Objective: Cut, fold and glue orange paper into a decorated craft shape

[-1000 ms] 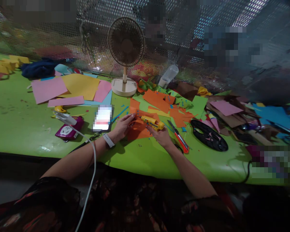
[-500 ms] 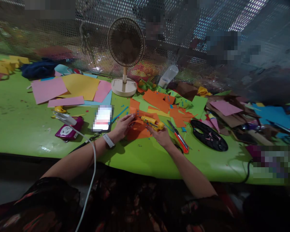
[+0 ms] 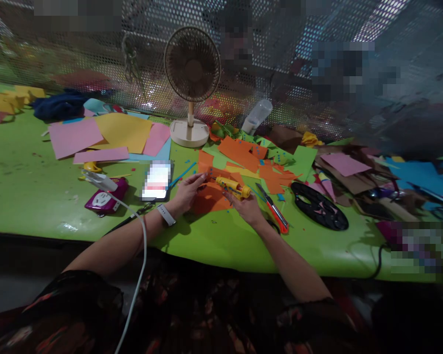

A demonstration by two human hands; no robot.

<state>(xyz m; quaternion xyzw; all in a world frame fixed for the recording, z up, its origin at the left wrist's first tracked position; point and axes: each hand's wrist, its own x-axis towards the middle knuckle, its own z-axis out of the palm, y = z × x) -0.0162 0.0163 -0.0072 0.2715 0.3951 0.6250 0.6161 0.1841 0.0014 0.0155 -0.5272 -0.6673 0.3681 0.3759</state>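
Note:
My right hand [image 3: 248,206] is wrapped round a yellow glue gun [image 3: 229,185], whose nozzle points left. Just left of the nozzle, the fingertips of my left hand [image 3: 186,191] are pinched together on a small orange paper piece [image 3: 208,171] with blue dots; its exact shape is hard to make out. A larger orange paper sheet [image 3: 212,199] lies on the table under both hands. To the right of my right hand rests a red box cutter [image 3: 278,216] with its grey blade side pointing away.
A phone [image 3: 156,181], a purple power strip [image 3: 105,199] and a white cable [image 3: 144,241] are at left. A fan [image 3: 190,132] stands behind. Orange paper scraps [image 3: 239,152], a black palette-like tray [image 3: 306,211] and coloured paper [image 3: 121,130] lie on the green table [image 3: 192,246].
Hardly anything differs. Both hands, the glue gun and the orange paper keep nearly the same places.

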